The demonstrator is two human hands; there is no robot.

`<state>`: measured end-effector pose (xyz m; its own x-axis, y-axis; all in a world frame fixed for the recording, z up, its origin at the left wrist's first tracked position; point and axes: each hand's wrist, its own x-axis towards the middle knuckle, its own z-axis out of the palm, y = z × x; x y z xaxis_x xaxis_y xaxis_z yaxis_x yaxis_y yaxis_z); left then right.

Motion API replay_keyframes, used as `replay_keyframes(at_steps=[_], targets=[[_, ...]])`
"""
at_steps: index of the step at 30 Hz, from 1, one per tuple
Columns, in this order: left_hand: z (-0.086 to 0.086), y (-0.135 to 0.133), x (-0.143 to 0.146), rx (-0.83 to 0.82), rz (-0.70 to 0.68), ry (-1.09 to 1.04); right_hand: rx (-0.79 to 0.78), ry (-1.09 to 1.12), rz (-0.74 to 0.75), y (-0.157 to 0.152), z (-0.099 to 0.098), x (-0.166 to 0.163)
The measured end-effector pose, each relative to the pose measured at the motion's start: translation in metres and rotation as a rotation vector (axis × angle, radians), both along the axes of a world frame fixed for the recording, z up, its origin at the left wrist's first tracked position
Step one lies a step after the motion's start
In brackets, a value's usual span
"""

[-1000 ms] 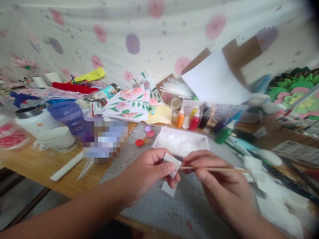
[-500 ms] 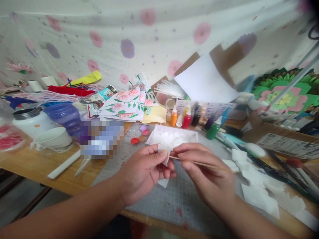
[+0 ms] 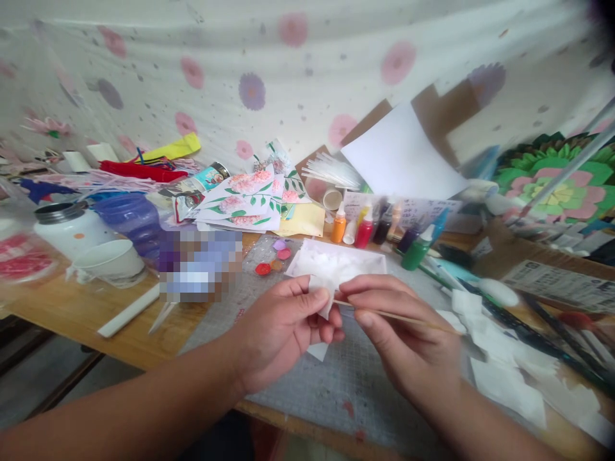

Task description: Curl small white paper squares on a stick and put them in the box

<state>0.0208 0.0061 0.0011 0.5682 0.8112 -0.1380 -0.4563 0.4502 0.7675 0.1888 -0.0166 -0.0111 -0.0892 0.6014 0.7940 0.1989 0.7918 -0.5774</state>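
My left hand [image 3: 293,320] pinches a small piece of white tissue paper [image 3: 323,296] between thumb and fingers. A thin wooden stick [image 3: 398,315] lies in the closed fingers of my right hand [image 3: 408,333], its tip against the paper's right edge. Just behind my hands is a shallow white box [image 3: 375,261] holding crumpled white pieces. Below my left fingers a white paper corner [image 3: 318,351] shows on the grey cutting mat [image 3: 307,397]. More white tissue squares [image 3: 504,381] are scattered right of my right hand.
Paint bottles, among them a red bottle [image 3: 364,232] and a green bottle [image 3: 417,251], stand behind the box. Dabs of red paint [image 3: 262,269] lie left of it. A white cup [image 3: 113,264] and a purple basket [image 3: 129,221] are at the left, a cardboard box [image 3: 557,272] at the right.
The whole view has shifted slightly, so everything sits a little further right. Both hands keep the same grip on the tissue paper and the stick.
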Motion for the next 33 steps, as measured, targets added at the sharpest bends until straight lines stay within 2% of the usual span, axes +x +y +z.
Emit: replay_keyframes(at_steps=[33], targets=[[0.0009, -0.001, 0.0007, 0.022, -0.005, 0.018, 0.009, 0.002, -0.032, -0.0022, 0.006, 0.0008]])
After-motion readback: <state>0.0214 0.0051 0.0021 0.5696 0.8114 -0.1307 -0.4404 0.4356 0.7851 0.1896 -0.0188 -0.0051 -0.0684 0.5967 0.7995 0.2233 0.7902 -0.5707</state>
